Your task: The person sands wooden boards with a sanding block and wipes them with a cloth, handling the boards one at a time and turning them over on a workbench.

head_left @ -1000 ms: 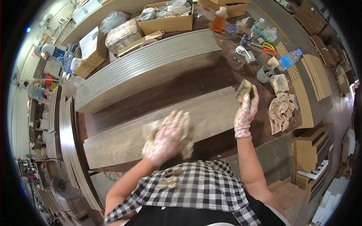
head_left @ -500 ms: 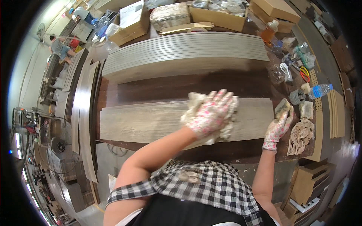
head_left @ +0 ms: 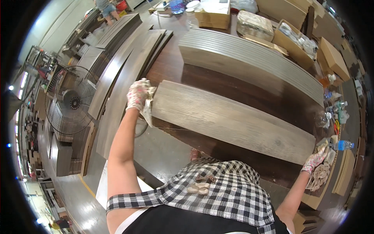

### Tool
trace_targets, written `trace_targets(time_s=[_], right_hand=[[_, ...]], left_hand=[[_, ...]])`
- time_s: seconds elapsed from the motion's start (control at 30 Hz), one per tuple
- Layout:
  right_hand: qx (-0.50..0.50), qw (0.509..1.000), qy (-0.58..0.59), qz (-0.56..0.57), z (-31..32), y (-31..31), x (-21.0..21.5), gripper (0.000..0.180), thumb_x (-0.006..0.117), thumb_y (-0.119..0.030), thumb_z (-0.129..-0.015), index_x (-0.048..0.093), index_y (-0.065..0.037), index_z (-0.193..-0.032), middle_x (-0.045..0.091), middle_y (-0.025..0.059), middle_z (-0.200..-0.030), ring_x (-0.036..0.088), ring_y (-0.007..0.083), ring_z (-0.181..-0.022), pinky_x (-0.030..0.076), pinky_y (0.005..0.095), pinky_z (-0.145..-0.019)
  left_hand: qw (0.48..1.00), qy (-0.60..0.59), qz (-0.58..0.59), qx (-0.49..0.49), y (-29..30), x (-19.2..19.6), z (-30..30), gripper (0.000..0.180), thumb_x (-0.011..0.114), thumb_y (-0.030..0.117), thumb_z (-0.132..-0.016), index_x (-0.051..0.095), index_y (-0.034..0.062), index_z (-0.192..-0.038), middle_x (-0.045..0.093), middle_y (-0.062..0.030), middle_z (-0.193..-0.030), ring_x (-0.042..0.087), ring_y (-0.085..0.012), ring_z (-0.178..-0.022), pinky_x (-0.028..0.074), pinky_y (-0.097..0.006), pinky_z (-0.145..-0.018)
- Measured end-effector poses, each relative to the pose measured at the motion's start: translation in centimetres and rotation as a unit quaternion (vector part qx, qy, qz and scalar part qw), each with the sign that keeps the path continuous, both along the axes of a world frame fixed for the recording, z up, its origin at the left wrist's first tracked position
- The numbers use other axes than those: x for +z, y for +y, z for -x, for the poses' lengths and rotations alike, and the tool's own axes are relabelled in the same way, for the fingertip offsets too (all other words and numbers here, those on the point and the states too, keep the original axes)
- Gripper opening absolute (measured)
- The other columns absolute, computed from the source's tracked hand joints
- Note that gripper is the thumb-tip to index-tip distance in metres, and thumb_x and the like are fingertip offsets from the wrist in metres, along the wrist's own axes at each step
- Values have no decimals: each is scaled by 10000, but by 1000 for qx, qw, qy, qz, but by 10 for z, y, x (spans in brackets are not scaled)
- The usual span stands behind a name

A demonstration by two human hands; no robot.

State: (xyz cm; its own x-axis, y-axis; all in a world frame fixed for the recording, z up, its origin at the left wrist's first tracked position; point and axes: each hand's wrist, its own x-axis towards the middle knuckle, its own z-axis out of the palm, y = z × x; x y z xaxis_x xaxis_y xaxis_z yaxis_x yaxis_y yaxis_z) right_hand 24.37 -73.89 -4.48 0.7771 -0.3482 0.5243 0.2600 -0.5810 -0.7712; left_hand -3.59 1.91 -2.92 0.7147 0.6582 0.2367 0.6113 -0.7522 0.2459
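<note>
Grey-brown wood-grain planks (head_left: 230, 121) lie on the dark brown table in front of me. My left hand (head_left: 137, 96), in a white glove with pink dots, is closed on a crumpled cream rag (head_left: 147, 111) at the planks' left end. Out at their right end, my right hand (head_left: 314, 160) wears a matching glove. Its fingers are closed around a small, stained, pad-like block (head_left: 323, 143), whose kind is hard to make out. A crumpled beige cloth (head_left: 320, 176) lies beside that hand.
Behind the planks stands a long stack of grooved boards (head_left: 249, 58). More long planks (head_left: 128, 82) lie to the left, near a standing fan (head_left: 74, 102). A water bottle (head_left: 344, 145) lies at the right, with cardboard boxes (head_left: 212, 19) at the back.
My left hand has swept the rag from the middle of the planks to their left end. My right hand keeps its block near the right end. The view has turned leftward.
</note>
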Motion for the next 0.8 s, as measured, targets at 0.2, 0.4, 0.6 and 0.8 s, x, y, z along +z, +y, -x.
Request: trace_targets(time_s=[0.2,0.4,0.6,0.8], right_hand=[[161,973,-3,-168,56,86,38,389,426,-165,-910,433,-87,-1291,375,68,-1343,403,193,-1190,386,374,-956],[394,832,177,-348,98,149,60,537,586,-340,-838,426,-40,-1254,458,91,-1261,468,205,-1133,452,357,-906],[486,687,438,-316,148,154,72,729,769,-392,-635,494,33,-1159,589,157,-1051,594,233,-942,509,353,-804],[481,636,519,-308,158,159,58,646,764,-334,-585,574,42,-1074,587,180,-1101,596,251,-963,473,358,-860]], left_hand=[[967,-247,64,6,-50,47,44,327,641,194,-755,572,87,-1057,585,-125,-1013,568,-307,-919,461,-387,-820],[994,32,94,44,-46,-5,72,230,531,194,-835,581,104,-1040,564,-65,-1025,555,-231,-868,484,-351,-760],[948,-239,208,-32,-49,22,90,152,574,157,-836,617,43,-926,622,-97,-918,596,-224,-850,468,-339,-768],[973,-98,207,29,-143,33,78,294,683,228,-746,593,44,-957,600,-125,-868,582,-283,-830,462,-358,-738]])
